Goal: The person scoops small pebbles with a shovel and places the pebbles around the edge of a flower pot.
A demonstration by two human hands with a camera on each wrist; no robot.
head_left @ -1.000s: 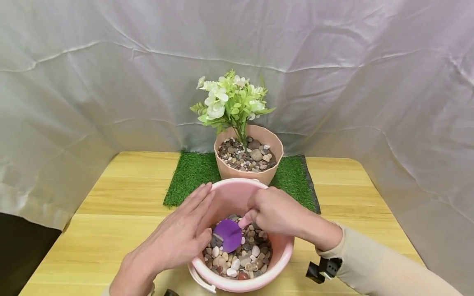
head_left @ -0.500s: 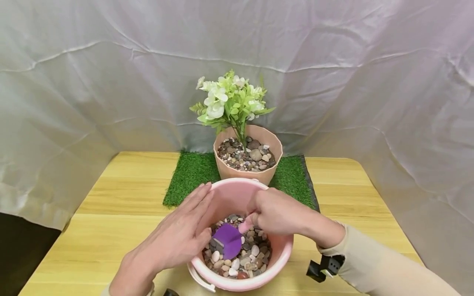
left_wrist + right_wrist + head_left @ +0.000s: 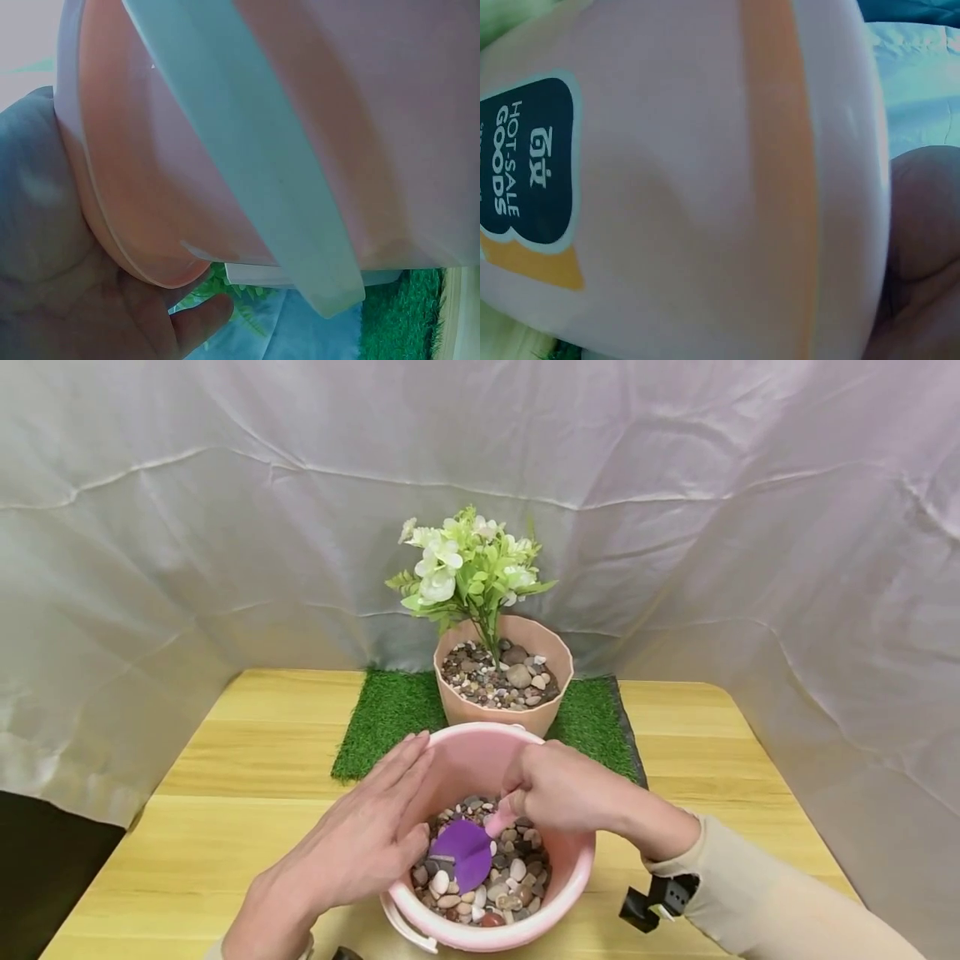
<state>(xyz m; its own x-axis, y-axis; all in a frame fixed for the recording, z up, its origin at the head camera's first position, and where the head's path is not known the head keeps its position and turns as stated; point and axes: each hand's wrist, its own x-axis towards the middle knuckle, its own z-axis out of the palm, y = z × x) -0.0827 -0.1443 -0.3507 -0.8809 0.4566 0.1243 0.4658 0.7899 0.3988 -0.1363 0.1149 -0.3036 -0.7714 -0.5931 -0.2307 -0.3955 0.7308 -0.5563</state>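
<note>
In the head view a pink bucket (image 3: 525, 935) stands at the near middle of the table, with mixed pebbles (image 3: 504, 889) inside. Across its left rim rests my left hand (image 3: 348, 839), fingers straight and thumb on the inner side. My right hand (image 3: 562, 787) reaches over the right rim and grips the pink handle of a small purple toy shovel (image 3: 467, 856). The shovel's blade sits among the pebbles in the left-middle of the bucket, a grey stone at its left edge. In the right wrist view the bucket's outer wall (image 3: 675, 150) hides most of that hand.
Behind the bucket, a peach flowerpot (image 3: 498, 717) with pebbles and a white-flowered plant (image 3: 480, 564) stands on a green artificial turf mat (image 3: 390, 710). The bucket's white carry handle (image 3: 408, 922) hangs at its left front. Grey cloth (image 3: 300, 543) encloses the wooden table (image 3: 247, 760).
The shovel's blade has shifted slightly toward the near side and turned among the pebbles, nudging some stones. My left hand stays on the rim.
</note>
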